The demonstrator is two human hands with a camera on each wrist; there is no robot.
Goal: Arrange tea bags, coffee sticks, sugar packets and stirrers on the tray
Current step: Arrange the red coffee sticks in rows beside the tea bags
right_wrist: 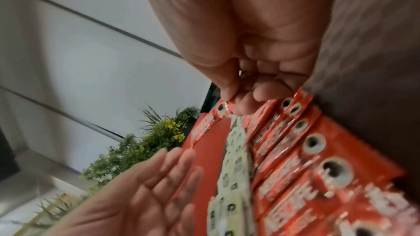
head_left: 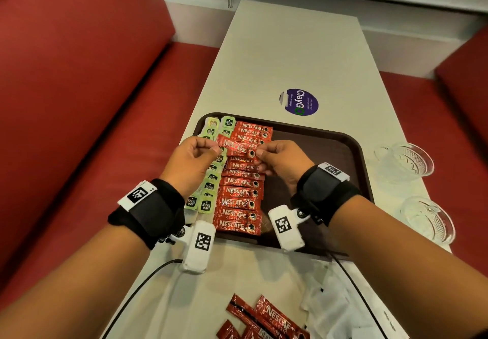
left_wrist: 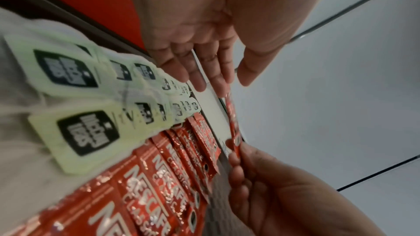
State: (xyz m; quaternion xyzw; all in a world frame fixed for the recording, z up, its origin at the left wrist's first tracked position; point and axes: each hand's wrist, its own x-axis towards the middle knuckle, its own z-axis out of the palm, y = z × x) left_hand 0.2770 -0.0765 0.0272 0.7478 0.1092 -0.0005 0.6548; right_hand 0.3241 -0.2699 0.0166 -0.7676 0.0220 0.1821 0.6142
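Observation:
A brown tray (head_left: 362, 153) lies on the white table. Along its left side run two columns of green tea bags (head_left: 210, 186) (left_wrist: 86, 132), with a column of red coffee sticks (head_left: 240, 193) (right_wrist: 295, 177) beside them. One more red coffee stick (head_left: 233, 146) (left_wrist: 233, 125) (right_wrist: 204, 126) is held crosswise just above these rows. My right hand (head_left: 260, 155) (right_wrist: 230, 100) pinches its right end between thumb and forefinger. My left hand (head_left: 215, 151) (left_wrist: 225, 76) meets its left end with straight fingers, thumb apart.
Loose coffee sticks (head_left: 264, 317) and white wrappers (head_left: 335, 307) lie on the table near me. Two glass bowls (head_left: 406, 159) stand right of the tray. A purple sticker (head_left: 299, 102) lies beyond it. Red benches flank the table. The tray's right half is bare.

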